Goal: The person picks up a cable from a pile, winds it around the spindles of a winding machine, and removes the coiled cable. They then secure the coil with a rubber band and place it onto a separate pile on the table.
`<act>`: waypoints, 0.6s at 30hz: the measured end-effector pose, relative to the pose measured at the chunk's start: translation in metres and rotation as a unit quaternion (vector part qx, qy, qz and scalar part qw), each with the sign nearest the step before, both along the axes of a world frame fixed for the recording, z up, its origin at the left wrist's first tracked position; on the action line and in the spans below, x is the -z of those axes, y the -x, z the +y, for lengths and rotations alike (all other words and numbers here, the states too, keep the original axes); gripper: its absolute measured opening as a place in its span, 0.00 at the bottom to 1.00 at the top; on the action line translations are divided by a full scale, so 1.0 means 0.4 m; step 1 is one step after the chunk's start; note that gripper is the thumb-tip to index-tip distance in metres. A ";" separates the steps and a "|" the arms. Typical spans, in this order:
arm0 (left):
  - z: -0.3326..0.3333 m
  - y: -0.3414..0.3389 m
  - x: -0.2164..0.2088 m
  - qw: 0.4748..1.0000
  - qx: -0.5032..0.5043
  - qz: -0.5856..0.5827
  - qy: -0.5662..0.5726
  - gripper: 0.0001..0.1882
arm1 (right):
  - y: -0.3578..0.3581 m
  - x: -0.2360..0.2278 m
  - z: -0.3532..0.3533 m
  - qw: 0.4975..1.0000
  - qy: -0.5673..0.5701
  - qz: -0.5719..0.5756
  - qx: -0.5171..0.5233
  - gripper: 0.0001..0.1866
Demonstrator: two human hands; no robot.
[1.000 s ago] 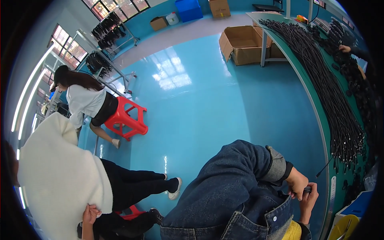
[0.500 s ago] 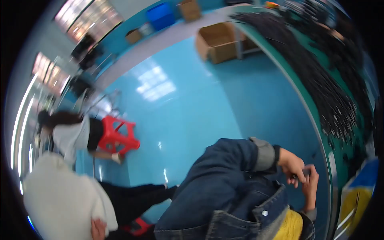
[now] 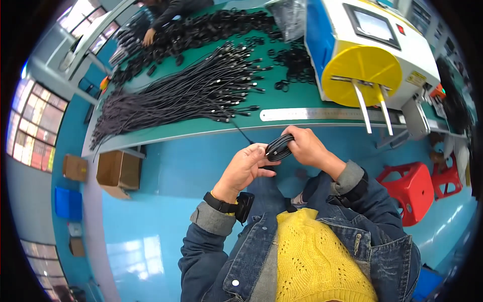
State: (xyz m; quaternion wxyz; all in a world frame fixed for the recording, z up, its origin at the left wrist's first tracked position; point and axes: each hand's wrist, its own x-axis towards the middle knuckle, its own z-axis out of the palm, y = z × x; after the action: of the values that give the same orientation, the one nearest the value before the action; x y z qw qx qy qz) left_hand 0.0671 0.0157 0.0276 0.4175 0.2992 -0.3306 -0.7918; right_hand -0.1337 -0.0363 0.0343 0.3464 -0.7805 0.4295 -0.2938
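A small coil of black cable [image 3: 279, 147] is held between my two hands, just off the front edge of the table. My right hand [image 3: 308, 147] is closed around the coil's right side. At its left side, my left hand [image 3: 245, 168] pinches the cable between thumb and fingers, its lower fingers stretched beneath. A thin black cable end sticks up from near my left fingers toward the table edge. Beyond my hands, a wide bundle of loose black cables [image 3: 176, 95] with metal-tipped connectors lies on the green table [image 3: 201, 123].
A white machine [image 3: 420, 55] with a yellow disc and two prongs stands at the right, behind a steel ruler [image 3: 312, 115]. Coiled cables [image 3: 211, 27] are heaped at the back, near another person's hand [image 3: 149, 37]. Red stools [image 3: 410, 194] stand at right, a cardboard box [image 3: 118, 171] at left.
My view has swung from the floor and a co-worker with a red stool to the table and machine. My hands now show in the middle, with the cable coil plainly visible.
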 end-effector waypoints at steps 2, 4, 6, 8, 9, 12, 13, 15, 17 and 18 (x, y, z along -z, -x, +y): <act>-0.009 0.017 -0.004 1.000 0.015 -0.001 0.007 0.17 | 0.014 -0.002 0.009 1.000 0.004 0.003 0.012 0.10; -0.012 0.032 -0.017 0.996 0.021 -0.086 0.034 0.15 | 0.023 -0.003 0.017 1.000 0.011 0.010 0.010 0.09; -0.018 0.040 -0.021 0.990 0.029 -0.128 0.049 0.13 | 0.028 -0.004 0.022 1.000 0.012 0.006 0.012 0.09; -0.023 0.038 -0.024 0.994 0.049 -0.097 0.026 0.12 | 0.028 -0.006 0.023 1.000 0.017 -0.001 -0.001 0.08; -0.026 0.036 -0.025 0.995 0.058 -0.082 0.014 0.11 | 0.028 -0.006 0.023 1.000 0.017 -0.002 0.001 0.08; -0.034 0.029 -0.024 0.991 0.051 -0.120 0.023 0.12 | 0.023 -0.003 0.023 0.999 0.045 0.004 -0.018 0.08; -0.035 0.026 -0.021 0.989 0.046 -0.139 0.027 0.12 | 0.019 -0.006 0.024 0.999 0.044 0.003 -0.018 0.08; -0.040 0.018 -0.004 0.985 0.034 -0.163 0.037 0.12 | 0.010 -0.019 0.032 0.999 0.042 0.012 -0.026 0.08; -0.042 0.017 0.000 0.976 0.010 -0.208 0.057 0.11 | 0.005 -0.020 0.034 0.999 0.041 0.016 -0.031 0.09; -0.039 0.022 -0.007 0.976 0.010 -0.209 0.057 0.11 | 0.005 -0.016 0.034 0.998 0.050 0.012 -0.024 0.09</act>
State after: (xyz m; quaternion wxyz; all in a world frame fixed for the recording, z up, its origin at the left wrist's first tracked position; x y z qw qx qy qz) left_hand 0.0585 0.0003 0.0304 0.3477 0.4307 -0.4578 -0.6957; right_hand -0.1358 -0.0229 0.0406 0.3089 -0.8105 0.3995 -0.2968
